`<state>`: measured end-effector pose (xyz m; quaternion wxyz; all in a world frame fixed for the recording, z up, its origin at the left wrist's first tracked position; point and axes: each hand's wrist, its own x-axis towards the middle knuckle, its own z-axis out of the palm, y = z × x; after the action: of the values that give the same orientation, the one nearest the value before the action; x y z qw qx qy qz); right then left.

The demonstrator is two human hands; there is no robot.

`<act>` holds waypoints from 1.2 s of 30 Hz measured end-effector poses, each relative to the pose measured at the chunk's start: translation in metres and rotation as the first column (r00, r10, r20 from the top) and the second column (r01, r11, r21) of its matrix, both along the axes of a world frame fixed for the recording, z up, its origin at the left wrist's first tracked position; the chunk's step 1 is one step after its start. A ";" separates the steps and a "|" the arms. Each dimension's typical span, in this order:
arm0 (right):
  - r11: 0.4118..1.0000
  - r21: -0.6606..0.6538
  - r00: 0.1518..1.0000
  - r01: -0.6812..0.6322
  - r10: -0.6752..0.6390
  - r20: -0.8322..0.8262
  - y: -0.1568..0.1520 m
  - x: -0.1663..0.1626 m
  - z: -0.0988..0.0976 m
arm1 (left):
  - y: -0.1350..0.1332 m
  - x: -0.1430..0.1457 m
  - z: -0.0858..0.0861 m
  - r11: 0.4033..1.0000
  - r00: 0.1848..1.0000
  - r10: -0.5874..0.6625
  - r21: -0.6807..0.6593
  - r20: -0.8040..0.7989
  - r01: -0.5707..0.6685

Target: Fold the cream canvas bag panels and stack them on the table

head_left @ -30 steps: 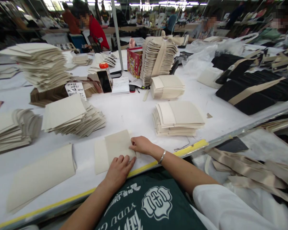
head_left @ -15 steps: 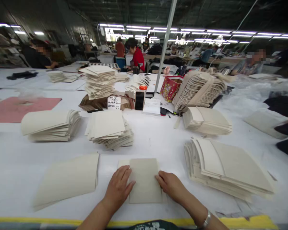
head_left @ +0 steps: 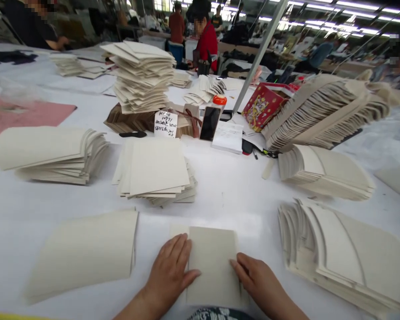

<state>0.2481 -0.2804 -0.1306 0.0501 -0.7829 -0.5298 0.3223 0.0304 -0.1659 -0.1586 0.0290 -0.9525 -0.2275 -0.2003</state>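
Two hands flatten a cream fabric panel at the near edge of a white table.

The fabric panel point(head_left: 214, 262) is a plain, pale cream rectangle lying flat over a slightly wider piece beneath. The left hand point(head_left: 171, 271) rests palm-down on its left edge, fingers spread; the right hand point(head_left: 258, 280) presses its right edge, fingers extended, gripping nothing. A folded cream sheet point(head_left: 83, 253) lies to the left, a fanned stack of panels point(head_left: 346, 258) to the right, and another pile point(head_left: 156, 171) farther back.
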 end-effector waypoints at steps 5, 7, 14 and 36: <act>0.999 -0.043 1.000 0.006 -0.006 -0.012 0.002 -0.001 0.001 | 0.001 -0.001 -0.001 0.999 0.999 -0.001 -0.052 -0.047 -0.002; 0.998 -0.063 1.000 0.005 -0.005 -0.002 0.004 -0.001 0.002 | 0.001 -0.002 -0.002 0.997 0.998 -0.004 -0.080 -0.057 -0.001; 0.996 -0.085 0.999 -0.028 0.032 0.044 0.007 0.000 0.001 | 0.005 -0.003 0.007 0.987 0.992 -0.089 -0.138 -0.088 0.077; 0.852 0.319 0.908 -0.416 0.370 0.195 0.012 -0.010 -0.011 | 0.013 0.006 0.005 0.994 0.982 -0.096 0.031 -0.163 0.103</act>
<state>0.2385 -0.2688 -0.1417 0.0893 -0.6548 -0.7299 0.1747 0.0368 -0.1529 -0.1532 0.0560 -0.9750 -0.1725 -0.1282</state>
